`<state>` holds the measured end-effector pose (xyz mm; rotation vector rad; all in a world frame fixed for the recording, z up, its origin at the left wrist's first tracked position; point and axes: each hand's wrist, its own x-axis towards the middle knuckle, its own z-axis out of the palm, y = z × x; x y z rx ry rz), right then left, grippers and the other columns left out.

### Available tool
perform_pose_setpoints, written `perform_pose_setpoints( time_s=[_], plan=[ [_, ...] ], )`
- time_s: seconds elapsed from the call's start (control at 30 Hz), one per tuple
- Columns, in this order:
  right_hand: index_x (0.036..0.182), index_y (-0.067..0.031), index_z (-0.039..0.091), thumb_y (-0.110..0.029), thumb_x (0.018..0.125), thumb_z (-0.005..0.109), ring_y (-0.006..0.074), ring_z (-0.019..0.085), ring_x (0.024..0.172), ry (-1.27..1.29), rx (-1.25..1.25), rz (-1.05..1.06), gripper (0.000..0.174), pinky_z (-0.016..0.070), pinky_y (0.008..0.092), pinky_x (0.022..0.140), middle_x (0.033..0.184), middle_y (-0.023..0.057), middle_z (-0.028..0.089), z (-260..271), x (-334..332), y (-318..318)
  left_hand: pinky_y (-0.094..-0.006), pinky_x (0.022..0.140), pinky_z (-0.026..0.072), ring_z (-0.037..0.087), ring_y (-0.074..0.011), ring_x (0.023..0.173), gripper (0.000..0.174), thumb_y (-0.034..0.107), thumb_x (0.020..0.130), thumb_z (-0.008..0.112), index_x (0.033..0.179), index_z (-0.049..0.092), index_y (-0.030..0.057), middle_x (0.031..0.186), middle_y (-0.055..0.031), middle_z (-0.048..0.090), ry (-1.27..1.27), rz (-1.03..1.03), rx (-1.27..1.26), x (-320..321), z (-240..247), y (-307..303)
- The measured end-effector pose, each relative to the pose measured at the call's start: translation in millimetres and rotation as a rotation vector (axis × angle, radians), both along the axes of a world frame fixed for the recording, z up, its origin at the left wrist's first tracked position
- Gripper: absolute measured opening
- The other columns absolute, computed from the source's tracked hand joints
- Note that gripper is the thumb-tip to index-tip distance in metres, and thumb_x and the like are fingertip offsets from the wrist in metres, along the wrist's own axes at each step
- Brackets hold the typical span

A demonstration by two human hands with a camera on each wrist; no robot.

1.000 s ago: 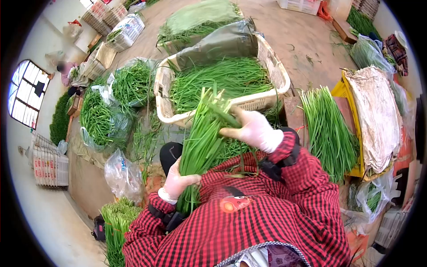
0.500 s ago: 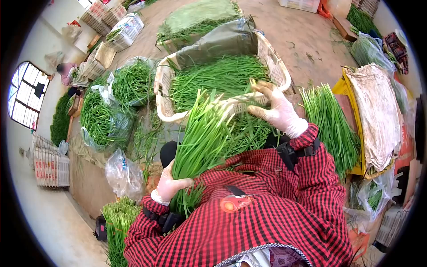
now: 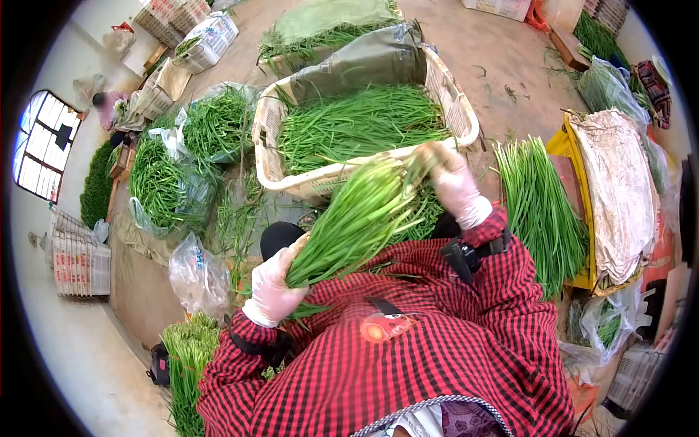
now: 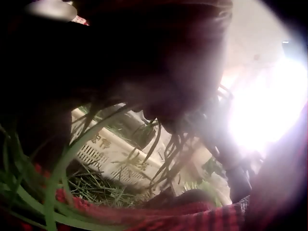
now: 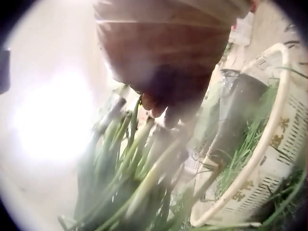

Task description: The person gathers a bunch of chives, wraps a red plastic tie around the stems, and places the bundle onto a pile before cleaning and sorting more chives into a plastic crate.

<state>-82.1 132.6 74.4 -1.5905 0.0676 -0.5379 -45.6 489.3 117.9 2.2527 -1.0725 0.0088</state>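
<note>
My gloved left hand [image 3: 277,286] grips a loose bunch of garlic chives [image 3: 353,218] by its leafy end, low in front of the checked jacket. The bunch slants up to the right, its pale stem ends toward the right hand. My gloved right hand [image 3: 455,186] is at those ends, its blurred fingers curled and pinching at the stems. In the right wrist view, the curled fingers [image 5: 154,108] sit right at the tops of the chive stems [image 5: 139,168]. The left wrist view is dark, with the left hand [image 4: 159,62] in shadow and loose blades below.
A cream plastic crate [image 3: 266,138] of chives stands just ahead, a grey-green sheet [image 3: 357,65] folded at its back. To the right lies a sorted chive pile [image 3: 542,211] beside a yellow crate [image 3: 582,273]. Bagged greens [image 3: 164,182] sit left; an upright bundle [image 3: 189,357] stands lower left.
The right hand moved off to the right of the bunch, then came back to its stem ends. The left hand has lifted slightly, and the bunch now leans further to the right.
</note>
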Motion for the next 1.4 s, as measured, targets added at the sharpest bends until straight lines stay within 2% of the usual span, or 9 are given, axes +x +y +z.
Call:
perform_pose_setpoints(
  time_s=[0.13, 0.23, 0.33, 0.53, 0.63, 0.8, 0.93, 1.17, 1.4],
  plan=[
    [0.119, 0.0039, 0.062, -0.027, 0.104, 0.059, 0.0189, 0.066, 0.089, 0.336, 0.039, -0.116, 0.035, 0.0563, 0.0318, 0.081, 0.101, 0.0089, 0.071, -23, -2, -64, -0.0366, 0.077, 0.0561, 0.071, -0.0309, 0.091, 0.074, 0.001, 0.067, 0.071, 0.14, 0.058, 0.0117, 0.104, -0.0107, 0.07, -0.061, 0.05, 0.043, 0, -1, 6],
    [0.138, 0.0028, 0.054, -0.059, 0.085, 0.074, 0.0326, 0.054, 0.131, 0.364, -0.225, 0.073, 0.084, 0.0404, 0.0403, 0.111, 0.138, 0.0237, 0.057, -10, -19, -29, -0.0388, 0.073, 0.0548, 0.069, -0.0315, 0.085, 0.083, 0.0, 0.061, 0.069, 0.142, 0.057, 0.0156, 0.1, -0.0094, 0.068, -0.148, 0.08, 0.12, 4, -3, 8],
    [0.135, 0.001, 0.056, -0.025, 0.097, 0.071, 0.0163, 0.058, 0.117, 0.042, -0.225, 0.216, 0.049, 0.0465, 0.0333, 0.103, 0.124, 0.0089, 0.064, -1, -17, 23, -0.0396, 0.071, 0.0536, 0.067, -0.0307, 0.084, 0.086, 0.0, 0.059, 0.068, 0.142, 0.057, 0.0174, 0.1, -0.0082, 0.066, -0.229, 0.082, 0.212, 3, -4, 1],
    [0.106, -0.0012, 0.07, -0.017, 0.097, 0.067, 0.0262, 0.068, 0.085, 0.105, -0.063, -0.024, 0.018, 0.0527, 0.0347, 0.082, 0.092, 0.0121, 0.071, -30, -14, 3, -0.0424, 0.073, 0.0525, 0.065, -0.0304, 0.087, 0.085, 0.001, 0.059, 0.067, 0.141, 0.058, 0.019, 0.112, -0.008, 0.065, -0.443, 0.057, 0.344, 7, -3, 21],
    [0.125, 0.0023, 0.063, -0.027, 0.088, 0.075, 0.0333, 0.066, 0.112, 0.266, -0.681, -0.21, 0.049, 0.0523, 0.0433, 0.093, 0.126, 0.0222, 0.066, -21, -15, -38, -0.042, 0.076, 0.0524, 0.066, -0.0306, 0.09, 0.084, -0.001, 0.059, 0.065, 0.14, 0.06, 0.019, 0.115, -0.0081, 0.066, -0.51, 0.048, 0.411, 8, -2, 28],
    [0.137, 0.0029, 0.054, -0.032, 0.08, 0.078, 0.0409, 0.054, 0.126, -0.092, -0.905, 0.336, 0.071, 0.0412, 0.0471, 0.111, 0.134, 0.0274, 0.057, 42, -7, 2, -0.0404, 0.074, 0.0517, 0.065, -0.0284, 0.089, 0.083, -0.001, 0.059, 0.066, 0.139, 0.061, 0.0215, 0.114, -0.0062, 0.066, -0.507, -0.061, 0.43, 9, -1, 22],
    [0.118, -0.0094, 0.071, -0.025, 0.081, 0.076, 0.036, 0.058, 0.122, -0.255, -0.959, 0.528, 0.041, 0.045, 0.0468, 0.105, 0.129, 0.0174, 0.063, 43, -1, 44, -0.0399, 0.071, 0.0508, 0.065, -0.0271, 0.087, 0.085, 0.0, 0.057, 0.069, 0.139, 0.06, 0.0209, 0.112, -0.0044, 0.066, -0.48, -0.13, 0.412, 12, -6, 20],
    [0.1, -0.0068, 0.073, -0.015, 0.088, 0.074, 0.028, 0.071, 0.076, -0.195, -0.556, 0.405, 0.014, 0.057, 0.0363, 0.068, 0.087, 0.0114, 0.072, 35, -28, 38, -0.0391, 0.07, 0.0509, 0.065, -0.025, 0.088, 0.082, 0.0, 0.057, 0.069, 0.137, 0.061, 0.0184, 0.112, -0.0032, 0.066, -0.426, -0.085, 0.306, 22, -22, 37],
    [0.111, 0.0107, 0.068, -0.007, 0.101, 0.061, 0.0138, 0.068, 0.074, 0.322, 0.163, 0.508, 0.021, 0.0575, 0.028, 0.074, 0.091, 0.0129, 0.073, 47, -56, -17, -0.0359, 0.066, 0.0508, 0.065, -0.022, 0.083, 0.068, 0.002, 0.065, 0.068, 0.13, 0.064, 0.0223, 0.11, -0.0025, 0.067, -0.558, -0.182, 0.288, 20, -15, 29]
  ],
)
